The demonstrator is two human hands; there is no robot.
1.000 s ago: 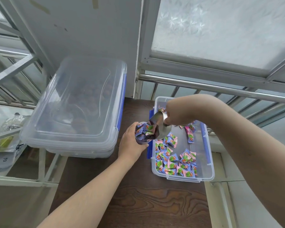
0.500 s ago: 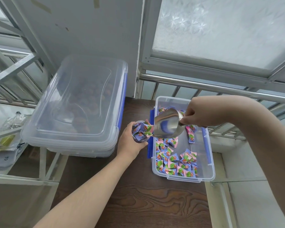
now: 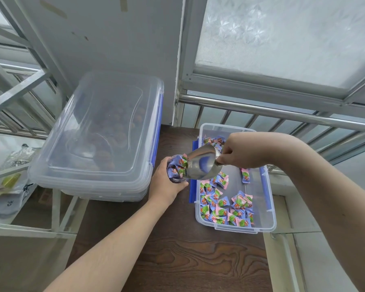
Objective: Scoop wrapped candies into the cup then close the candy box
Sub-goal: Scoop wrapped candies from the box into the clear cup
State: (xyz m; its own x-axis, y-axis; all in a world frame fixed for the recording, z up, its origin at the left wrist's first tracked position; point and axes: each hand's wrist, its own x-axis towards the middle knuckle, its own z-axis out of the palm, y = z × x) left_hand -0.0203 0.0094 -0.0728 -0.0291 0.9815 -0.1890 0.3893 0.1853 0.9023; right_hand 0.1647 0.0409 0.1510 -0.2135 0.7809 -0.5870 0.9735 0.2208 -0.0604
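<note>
Soft daylight is coming through the frosted window (image 3: 282, 39), lighting everything evenly (shadows staying faint). Wide-angle lens is bending the frame edges; the metal scoop (image 3: 202, 165) is glinting slightly.

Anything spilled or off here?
No spill visible. One wrapped candy pokes above the rim of the overfull cup in the left hand, touching the metal scoop held by the right hand.

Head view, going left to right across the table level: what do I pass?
Packets on the side shelf → large lidded container → left hand holding the cup → metal scoop → right hand → far wall of the open candy box.
</note>
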